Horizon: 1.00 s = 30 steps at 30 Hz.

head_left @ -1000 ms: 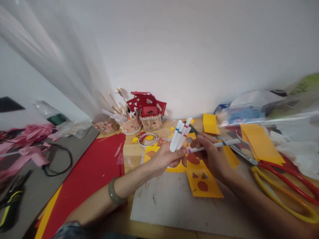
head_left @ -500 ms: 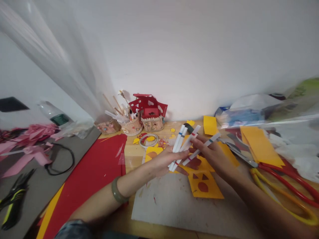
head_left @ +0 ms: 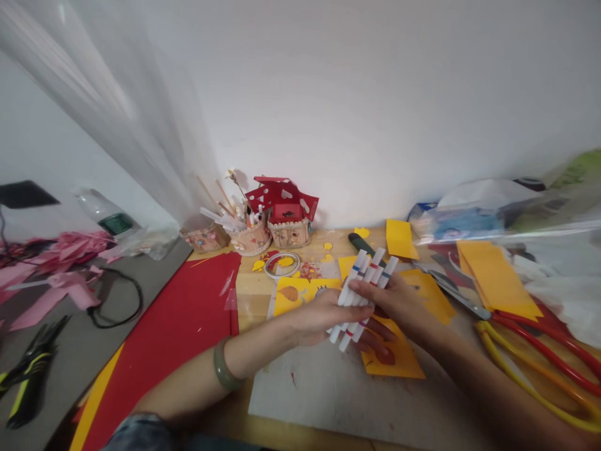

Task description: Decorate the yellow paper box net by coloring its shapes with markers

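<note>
Both my hands meet over the middle of the table around a bundle of white marker pens [head_left: 364, 291] with coloured bands. My left hand [head_left: 323, 316] cradles the bundle from below, fingers curled under it. My right hand [head_left: 392, 300] closes over the same pens from the right, thumb across them. The pens tilt up and away, tips toward the wall. Under my hands lie yellow paper pieces [head_left: 392, 357] with brown cut-out shapes. A green bangle [head_left: 223, 369] sits on my left wrist.
A red sheet [head_left: 183, 319] covers the left of the table. Craft baskets with sticks and a red paper house [head_left: 282, 216] stand at the wall. A tape ring [head_left: 280, 264], scissors [head_left: 457, 294], red and yellow tubing [head_left: 539, 363], orange paper [head_left: 493, 275] and plastic bags lie right.
My right hand brought its single pen into the bundle and now grips all the pens together with my left. The bundle has lowered and shifted right.
</note>
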Motion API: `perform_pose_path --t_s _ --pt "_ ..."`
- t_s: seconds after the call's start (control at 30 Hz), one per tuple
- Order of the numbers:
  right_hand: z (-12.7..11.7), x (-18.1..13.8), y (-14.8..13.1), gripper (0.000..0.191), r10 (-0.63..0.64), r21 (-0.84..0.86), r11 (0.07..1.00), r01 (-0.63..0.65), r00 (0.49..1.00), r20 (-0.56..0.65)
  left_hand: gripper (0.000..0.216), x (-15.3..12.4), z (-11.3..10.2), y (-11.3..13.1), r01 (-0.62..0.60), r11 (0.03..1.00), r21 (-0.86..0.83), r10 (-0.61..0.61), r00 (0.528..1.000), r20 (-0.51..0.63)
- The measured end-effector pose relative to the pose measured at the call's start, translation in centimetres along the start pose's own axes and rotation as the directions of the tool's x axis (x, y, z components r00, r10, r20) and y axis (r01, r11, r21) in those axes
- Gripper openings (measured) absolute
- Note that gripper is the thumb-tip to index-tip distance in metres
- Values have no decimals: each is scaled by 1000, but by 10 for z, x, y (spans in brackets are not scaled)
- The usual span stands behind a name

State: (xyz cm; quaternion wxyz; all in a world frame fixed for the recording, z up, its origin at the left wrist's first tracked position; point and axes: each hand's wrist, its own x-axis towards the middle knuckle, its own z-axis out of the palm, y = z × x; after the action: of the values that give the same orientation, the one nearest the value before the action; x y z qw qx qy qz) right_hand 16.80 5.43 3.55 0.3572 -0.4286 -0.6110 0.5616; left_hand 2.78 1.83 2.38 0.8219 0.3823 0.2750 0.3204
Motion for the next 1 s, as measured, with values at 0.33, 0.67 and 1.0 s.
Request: perform_pose_path --t_s 0.33,0.67,1.0 --pt "0 0 1 21 96 75 993 -96 995 -6 47 3 -1 -5 11 994 -110 -14 1000 -27" --pt "-4 3 6 25 129 189 975 -116 990 -55 33 6 2 -3 47 992 -115 -47 999 2" --pt "-12 10 3 23 138 238 964 -117 988 -72 32 3 -1 -2 70 991 -117 -69 998 16"
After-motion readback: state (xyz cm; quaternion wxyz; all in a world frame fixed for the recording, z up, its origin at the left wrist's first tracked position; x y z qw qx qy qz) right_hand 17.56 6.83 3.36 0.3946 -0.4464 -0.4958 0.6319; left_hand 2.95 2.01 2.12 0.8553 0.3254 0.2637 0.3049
